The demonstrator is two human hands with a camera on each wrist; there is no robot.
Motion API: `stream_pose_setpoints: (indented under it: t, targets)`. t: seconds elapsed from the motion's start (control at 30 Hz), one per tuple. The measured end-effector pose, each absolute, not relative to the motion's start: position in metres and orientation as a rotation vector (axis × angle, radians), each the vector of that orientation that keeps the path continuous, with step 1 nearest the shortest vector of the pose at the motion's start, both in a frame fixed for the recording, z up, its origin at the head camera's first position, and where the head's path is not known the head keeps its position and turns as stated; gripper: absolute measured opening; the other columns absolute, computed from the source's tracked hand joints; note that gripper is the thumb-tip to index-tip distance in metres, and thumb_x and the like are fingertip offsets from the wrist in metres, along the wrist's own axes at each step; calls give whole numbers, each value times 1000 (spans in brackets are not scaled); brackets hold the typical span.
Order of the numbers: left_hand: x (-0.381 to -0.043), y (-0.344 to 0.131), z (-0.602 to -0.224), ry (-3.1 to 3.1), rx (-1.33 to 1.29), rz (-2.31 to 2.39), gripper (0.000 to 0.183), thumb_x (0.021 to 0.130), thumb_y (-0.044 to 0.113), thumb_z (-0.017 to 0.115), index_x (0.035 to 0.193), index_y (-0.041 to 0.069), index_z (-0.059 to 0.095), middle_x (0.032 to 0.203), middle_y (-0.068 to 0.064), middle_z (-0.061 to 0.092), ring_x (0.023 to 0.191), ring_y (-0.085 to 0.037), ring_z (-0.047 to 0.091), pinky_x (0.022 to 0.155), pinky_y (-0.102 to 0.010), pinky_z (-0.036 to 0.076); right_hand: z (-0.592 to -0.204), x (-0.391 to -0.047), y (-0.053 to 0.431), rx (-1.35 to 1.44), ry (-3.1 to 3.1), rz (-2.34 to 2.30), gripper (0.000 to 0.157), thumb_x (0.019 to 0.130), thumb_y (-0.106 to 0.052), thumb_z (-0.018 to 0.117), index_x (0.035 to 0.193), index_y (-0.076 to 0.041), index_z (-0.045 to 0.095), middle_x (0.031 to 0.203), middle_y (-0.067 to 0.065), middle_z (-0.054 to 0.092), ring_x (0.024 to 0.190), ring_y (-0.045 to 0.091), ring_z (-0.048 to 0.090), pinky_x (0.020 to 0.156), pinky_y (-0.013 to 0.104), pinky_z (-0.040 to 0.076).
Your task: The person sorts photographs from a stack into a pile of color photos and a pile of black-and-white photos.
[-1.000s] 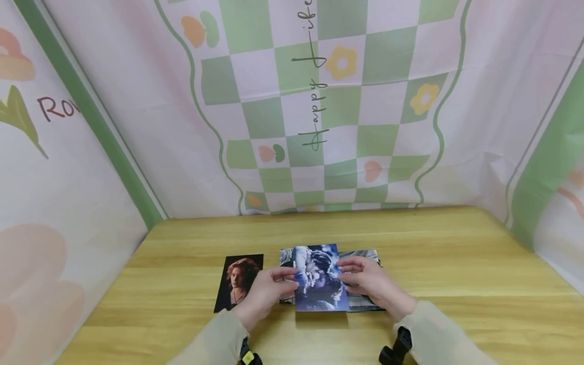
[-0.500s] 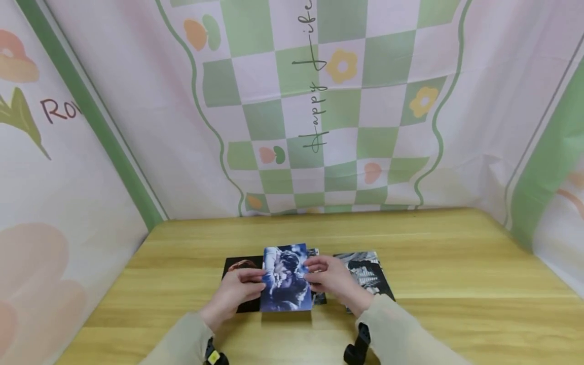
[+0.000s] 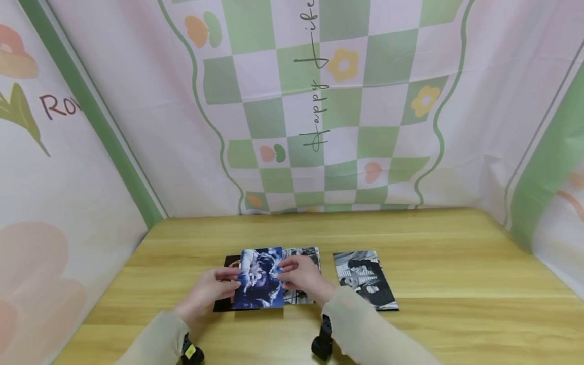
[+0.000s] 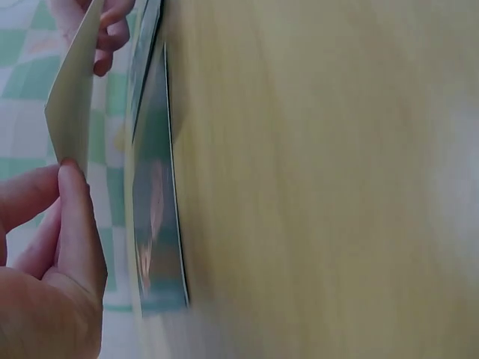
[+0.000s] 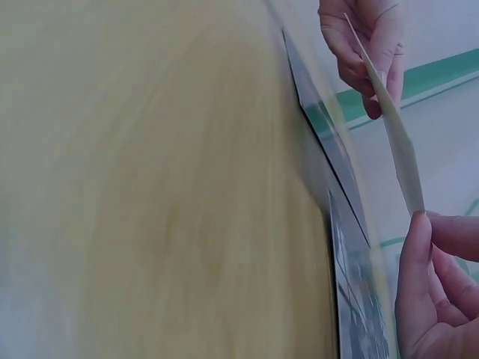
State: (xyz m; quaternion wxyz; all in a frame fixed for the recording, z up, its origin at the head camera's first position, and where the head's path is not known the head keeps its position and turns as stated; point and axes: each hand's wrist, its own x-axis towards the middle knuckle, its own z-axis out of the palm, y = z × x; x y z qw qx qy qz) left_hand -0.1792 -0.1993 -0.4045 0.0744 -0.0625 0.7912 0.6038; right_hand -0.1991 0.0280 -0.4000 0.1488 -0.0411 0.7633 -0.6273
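A blue-toned photo card (image 3: 259,279) is held between both hands, raised a little over the table. My left hand (image 3: 207,291) pinches its left edge between thumb and fingers, and my right hand (image 3: 305,276) pinches the right edge. Below it lies a dark portrait photo (image 3: 223,305), mostly covered. A black-and-white photo (image 3: 299,298) lies to its right, partly behind the right hand. In the left wrist view, the pale back of the held card (image 4: 73,105) shows, apart from the photo (image 4: 156,217) on the table. The right wrist view catches the held card (image 5: 400,149) nearly edge-on.
Another black-and-white photo (image 3: 367,279) lies farther right on the wooden table (image 3: 447,268). A checkered, flower-printed curtain (image 3: 342,106) hangs behind the table, and more printed cloth (image 3: 77,167) hangs at the left.
Both hands have carried the blue photo card leftward, from over the black-and-white photos to over the dark portrait photo. The right-hand black-and-white photo is now uncovered.
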Motion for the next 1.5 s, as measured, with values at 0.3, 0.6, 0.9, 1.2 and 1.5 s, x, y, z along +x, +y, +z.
stream_pose_setpoints:
  t: [0.3, 0.6, 0.9, 1.2, 1.5]
  targets:
    - [-178, -222, -406, 2461, -185, 1733, 31, 82, -10, 63, 114, -10, 61, 108, -19, 62, 90, -19, 63, 82, -38, 57, -400, -202, 3, -167, 2240, -1781, 27, 80, 5, 68, 106, 5, 63, 91, 12, 60, 69, 15, 60, 63, 28, 59]
    - [-176, -234, -407, 2554, -91, 1643, 35, 77, -10, 66, 111, -12, 61, 100, -17, 66, 82, -20, 65, 73, -32, 59, -408, -205, -12, -226, 2278, -1742, 27, 77, 10, 69, 103, 7, 63, 90, 13, 59, 70, 17, 61, 62, 28, 59]
    - [-177, -239, -408, 2653, -22, 1509, 39, 73, -8, 71, 110, -10, 62, 99, -16, 67, 84, -21, 65, 74, -32, 58, -406, -206, -18, -277, 2375, -1669, 28, 72, 12, 71, 99, 9, 63, 86, 13, 59, 66, 17, 61, 58, 27, 58]
    - [-180, -232, -409, 2739, -62, 1380, 37, 70, -6, 75, 106, -7, 65, 96, -13, 69, 82, -22, 65, 75, -34, 58, -406, -208, -22, -243, 2466, -1587, 30, 69, 11, 73, 97, 9, 64, 79, 11, 61, 58, 18, 63, 56, 28, 57]
    - [-179, -230, -409, 2784, -65, 1368, 36, 67, -9, 76, 101, -10, 66, 91, -13, 69, 79, -19, 64, 71, -31, 57, -404, -207, -26, -266, 2513, -1541, 28, 69, 11, 73, 96, 9, 64, 77, 11, 61, 57, 18, 62, 54, 28, 55]
